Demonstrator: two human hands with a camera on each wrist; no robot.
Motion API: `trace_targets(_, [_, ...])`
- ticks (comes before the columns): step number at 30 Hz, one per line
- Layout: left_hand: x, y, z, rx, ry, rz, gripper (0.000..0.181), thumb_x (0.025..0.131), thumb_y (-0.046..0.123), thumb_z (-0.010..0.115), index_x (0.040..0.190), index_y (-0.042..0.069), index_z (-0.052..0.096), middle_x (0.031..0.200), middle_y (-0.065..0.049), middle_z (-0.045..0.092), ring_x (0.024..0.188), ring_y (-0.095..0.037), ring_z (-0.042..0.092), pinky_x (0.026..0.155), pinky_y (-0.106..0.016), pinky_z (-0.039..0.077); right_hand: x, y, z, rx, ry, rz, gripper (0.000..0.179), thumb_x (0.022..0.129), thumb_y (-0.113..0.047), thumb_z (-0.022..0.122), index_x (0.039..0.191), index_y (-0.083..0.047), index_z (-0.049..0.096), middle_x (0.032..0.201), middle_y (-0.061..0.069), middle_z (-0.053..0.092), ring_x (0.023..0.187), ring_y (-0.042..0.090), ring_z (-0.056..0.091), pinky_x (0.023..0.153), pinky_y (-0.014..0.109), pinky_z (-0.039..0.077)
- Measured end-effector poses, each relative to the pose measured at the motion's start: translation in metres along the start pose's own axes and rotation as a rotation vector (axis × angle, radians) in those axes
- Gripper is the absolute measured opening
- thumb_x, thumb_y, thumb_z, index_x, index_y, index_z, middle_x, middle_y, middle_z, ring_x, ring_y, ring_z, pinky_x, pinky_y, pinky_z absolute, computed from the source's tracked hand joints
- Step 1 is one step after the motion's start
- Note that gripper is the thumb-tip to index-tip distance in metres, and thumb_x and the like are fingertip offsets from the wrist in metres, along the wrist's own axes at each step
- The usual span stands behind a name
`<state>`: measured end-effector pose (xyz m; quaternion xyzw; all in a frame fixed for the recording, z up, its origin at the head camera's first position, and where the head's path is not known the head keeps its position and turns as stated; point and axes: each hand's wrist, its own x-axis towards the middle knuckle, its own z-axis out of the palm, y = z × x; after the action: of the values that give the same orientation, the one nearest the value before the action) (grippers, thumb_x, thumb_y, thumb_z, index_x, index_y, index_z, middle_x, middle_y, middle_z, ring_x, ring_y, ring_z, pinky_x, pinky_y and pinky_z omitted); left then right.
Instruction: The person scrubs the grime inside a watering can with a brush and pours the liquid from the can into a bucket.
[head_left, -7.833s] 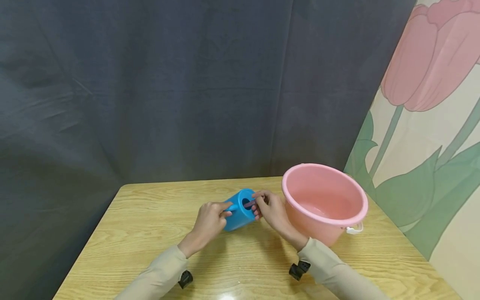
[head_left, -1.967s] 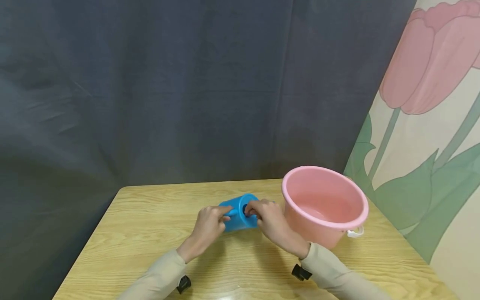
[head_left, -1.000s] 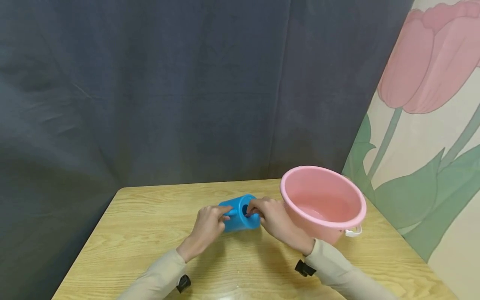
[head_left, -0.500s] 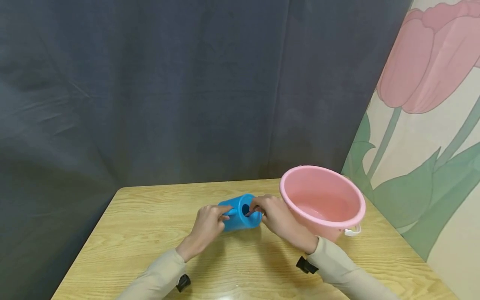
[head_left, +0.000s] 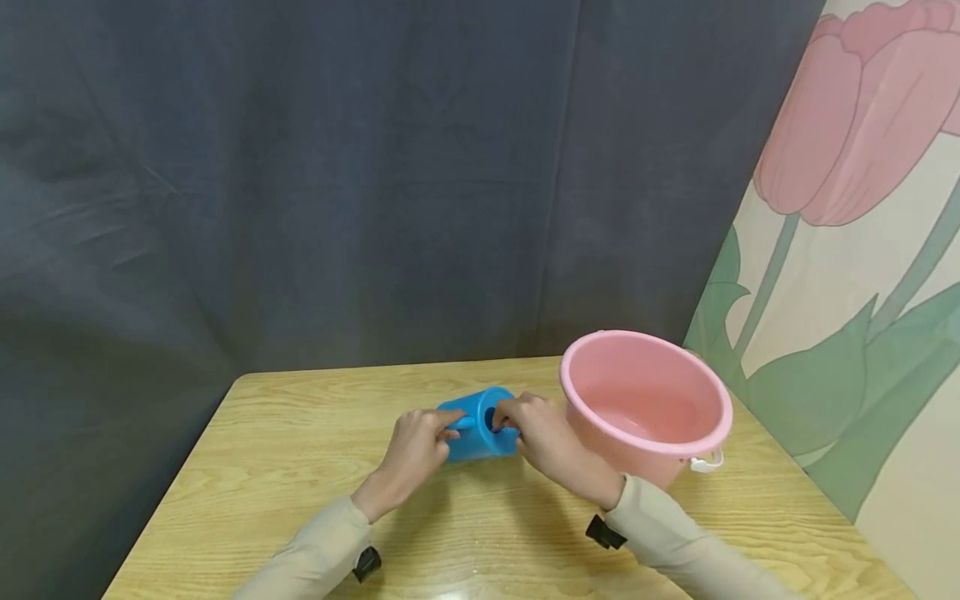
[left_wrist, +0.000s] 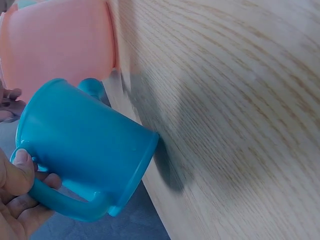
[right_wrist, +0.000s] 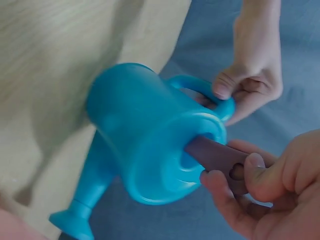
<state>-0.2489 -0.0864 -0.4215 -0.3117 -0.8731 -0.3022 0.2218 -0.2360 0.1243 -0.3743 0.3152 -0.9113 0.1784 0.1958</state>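
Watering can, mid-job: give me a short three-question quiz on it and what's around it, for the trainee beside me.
1. Short answer: which part of the blue watering can does the left hand grip?

2. True or false: the right hand holds nothing.

3. Fill in the blank: in the head view, the pink bucket stands to the ____ of the can.

Key:
1. The handle.
2. False: it pinches a flat brown piece whose far end goes into the can's top opening.
3. Right.
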Motion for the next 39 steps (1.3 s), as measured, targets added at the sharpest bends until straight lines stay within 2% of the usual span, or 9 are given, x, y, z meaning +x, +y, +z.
trace_targets(2, [0.000, 0.000, 0.000, 0.002, -0.002, 0.004, 0.047, 0.074, -0.026, 0.054, 0.109, -0.002, 0.074, 0.092, -0.016, 0.074, 0.072, -0.016, 0.071, 0.047, -0.017, 0.035, -0.001, 0.001, 0.004, 0.016, -0.005, 0.008, 0.037, 0.071, 0.026, 0.056, 0.079, -0.008, 0.069, 0.076, 0.003, 0.065, 0.070, 0.018, 0.059, 0.061, 0.031, 0.052])
trace_targets(5, [0.000, 0.000, 0.000, -0.001, -0.005, 0.002, 0.049, 0.073, -0.027, 0.053, 0.109, -0.002, 0.074, 0.094, -0.017, 0.074, 0.072, -0.016, 0.072, 0.045, -0.018, 0.031, -0.001, 0.002, 0.005, 0.029, -0.016, 0.012, 0.040, 0.069, 0.028, 0.056, 0.080, -0.008, 0.069, 0.077, 0.004, 0.066, 0.072, 0.019, 0.061, 0.063, 0.031, 0.053])
trace_targets(11, [0.002, 0.000, -0.001, -0.012, -0.005, -0.012, 0.047, 0.073, -0.026, 0.054, 0.108, -0.002, 0.075, 0.097, -0.018, 0.074, 0.074, -0.017, 0.073, 0.056, -0.017, 0.051, 0.001, 0.001, -0.010, -0.007, -0.068, -0.016, 0.040, 0.067, 0.028, 0.057, 0.081, -0.007, 0.071, 0.081, 0.006, 0.070, 0.077, 0.022, 0.065, 0.065, 0.034, 0.055])
trace_targets(19, [0.002, -0.001, -0.001, -0.012, 0.003, -0.010, 0.045, 0.073, -0.025, 0.058, 0.107, -0.001, 0.075, 0.099, -0.016, 0.074, 0.076, -0.016, 0.073, 0.063, -0.027, 0.057, 0.008, -0.002, -0.034, -0.018, -0.083, -0.037, 0.035, 0.070, 0.025, 0.065, 0.078, -0.008, 0.070, 0.077, 0.004, 0.068, 0.071, 0.019, 0.059, 0.064, 0.031, 0.053])
trace_targets(25, [0.003, -0.001, -0.001, -0.019, -0.003, -0.018, 0.045, 0.073, -0.025, 0.057, 0.107, -0.001, 0.075, 0.095, -0.017, 0.074, 0.074, -0.016, 0.073, 0.062, -0.024, 0.056, 0.007, -0.004, -0.024, -0.099, -0.124, -0.001, 0.033, 0.070, 0.023, 0.068, 0.082, -0.008, 0.073, 0.081, 0.006, 0.069, 0.077, 0.025, 0.064, 0.064, 0.037, 0.055])
trace_targets(29, [0.003, 0.000, -0.001, -0.011, -0.015, -0.018, 0.046, 0.073, -0.025, 0.055, 0.108, -0.001, 0.075, 0.090, -0.016, 0.074, 0.071, -0.015, 0.072, 0.049, -0.017, 0.045, 0.005, -0.004, -0.011, -0.116, -0.124, -0.014, 0.031, 0.074, 0.022, 0.067, 0.082, -0.007, 0.074, 0.082, 0.008, 0.070, 0.077, 0.027, 0.065, 0.064, 0.038, 0.056])
trace_targets(32, [0.003, 0.000, -0.001, -0.016, -0.018, -0.016, 0.047, 0.073, -0.025, 0.054, 0.108, -0.001, 0.075, 0.089, -0.016, 0.074, 0.071, -0.016, 0.072, 0.045, -0.017, 0.039, 0.003, -0.003, -0.005, -0.106, -0.124, -0.021, 0.031, 0.075, 0.023, 0.066, 0.083, -0.006, 0.074, 0.083, 0.008, 0.070, 0.077, 0.026, 0.065, 0.065, 0.037, 0.056])
trace_targets(35, [0.003, 0.000, -0.002, -0.018, -0.014, -0.016, 0.047, 0.074, -0.025, 0.055, 0.108, -0.001, 0.075, 0.092, -0.017, 0.074, 0.072, -0.016, 0.072, 0.049, -0.016, 0.043, 0.003, -0.003, -0.004, -0.085, -0.133, -0.031, 0.031, 0.075, 0.024, 0.064, 0.084, -0.004, 0.073, 0.084, 0.009, 0.070, 0.079, 0.027, 0.065, 0.067, 0.038, 0.057])
trace_targets(39, [0.003, 0.000, -0.002, -0.010, -0.015, -0.018, 0.045, 0.074, -0.025, 0.056, 0.108, -0.002, 0.074, 0.096, -0.017, 0.074, 0.072, -0.016, 0.072, 0.055, -0.016, 0.048, 0.002, -0.001, -0.009, -0.003, -0.177, -0.027, 0.025, 0.083, 0.020, 0.060, 0.089, -0.001, 0.072, 0.089, 0.011, 0.071, 0.087, 0.030, 0.065, 0.073, 0.040, 0.056])
